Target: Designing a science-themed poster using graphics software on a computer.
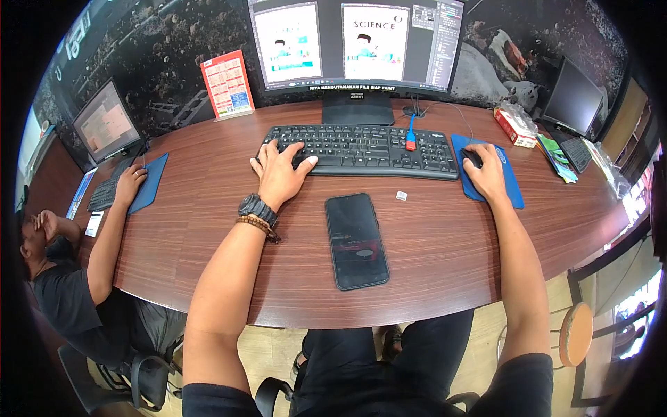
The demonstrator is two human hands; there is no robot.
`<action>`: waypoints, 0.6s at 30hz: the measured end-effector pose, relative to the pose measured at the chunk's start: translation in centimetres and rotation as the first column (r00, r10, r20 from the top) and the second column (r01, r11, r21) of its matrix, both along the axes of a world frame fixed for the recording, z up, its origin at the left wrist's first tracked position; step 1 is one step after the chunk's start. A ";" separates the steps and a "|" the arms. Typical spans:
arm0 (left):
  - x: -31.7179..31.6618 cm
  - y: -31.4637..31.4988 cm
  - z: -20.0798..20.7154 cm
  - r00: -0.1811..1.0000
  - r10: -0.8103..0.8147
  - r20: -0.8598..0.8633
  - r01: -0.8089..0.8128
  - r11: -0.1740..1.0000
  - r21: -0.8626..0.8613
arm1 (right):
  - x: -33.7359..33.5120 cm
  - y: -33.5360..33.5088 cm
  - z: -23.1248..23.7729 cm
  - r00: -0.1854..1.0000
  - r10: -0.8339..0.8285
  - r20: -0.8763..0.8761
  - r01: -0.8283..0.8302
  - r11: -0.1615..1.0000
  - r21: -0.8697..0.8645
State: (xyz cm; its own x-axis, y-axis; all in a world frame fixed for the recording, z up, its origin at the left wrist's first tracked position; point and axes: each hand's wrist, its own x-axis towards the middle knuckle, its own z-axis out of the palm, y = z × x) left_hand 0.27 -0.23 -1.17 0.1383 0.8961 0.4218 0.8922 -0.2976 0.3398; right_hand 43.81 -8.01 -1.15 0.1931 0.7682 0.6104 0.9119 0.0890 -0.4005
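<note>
The left hand (pixel 281 170) is spread wide over the left end of the black keyboard (pixel 354 149), and nothing is held in it. The fingers are bent and set apart, likely so that many keys can be reached at once. The black mouse (pixel 473 158) is held under the curved right hand (pixel 488 175), on a blue mat (pixel 511 189) toward the right edge of the surface (pixel 434 267). The mat is perhaps put there so that the mouse can be slid well. The keyboard is set in front of the big screen (pixel 330 42) at the back edge, so that both can be used together, it seems. A red plug (pixel 410 145), joined to a blue cord (pixel 411 125), is laid on the keyboard's right part. The dark phone (pixel 357 241) is laid flat near the front edge, and a small pale piece (pixel 401 196) is placed between it and the mat
</note>
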 end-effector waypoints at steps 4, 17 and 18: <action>-0.1 0.1 -0.2 0.999 -0.023 0.029 0.023 1.000 0.007 | 0.0 0.0 0.0 1.000 -0.001 0.000 0.001 1.000 0.001; -0.2 0.4 -0.4 0.998 -0.037 0.048 0.038 0.999 -0.001 | 0.1 0.1 -0.1 1.000 -0.015 -0.003 0.015 1.000 -0.006; -0.2 0.4 -0.5 0.998 -0.038 0.048 0.038 0.999 0.000 | 0.1 0.1 -0.1 1.000 -0.018 -0.003 0.018 1.000 -0.005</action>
State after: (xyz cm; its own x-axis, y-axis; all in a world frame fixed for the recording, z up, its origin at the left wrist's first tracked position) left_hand 0.06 0.16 -1.64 0.1515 0.8911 0.4278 0.8629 -0.3303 0.3825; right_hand 43.87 -7.92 -1.23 0.2083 0.7674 0.6064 0.9122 0.0711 -0.4035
